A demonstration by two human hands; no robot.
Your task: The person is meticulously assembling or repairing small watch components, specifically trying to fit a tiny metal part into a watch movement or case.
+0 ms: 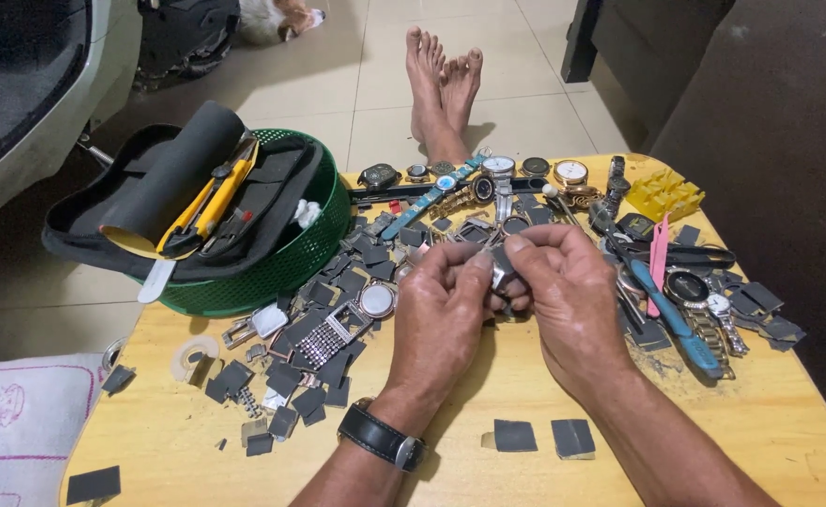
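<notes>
Both hands meet above the middle of the wooden surface (732,441). The left hand (446,305) and right hand (568,291) pinch a small silvery watch part (504,270) between their fingertips, closed on it from either side. Dark sandpaper squares (516,435), loose watches (499,167) and a green basket (309,258) lie around
</notes>
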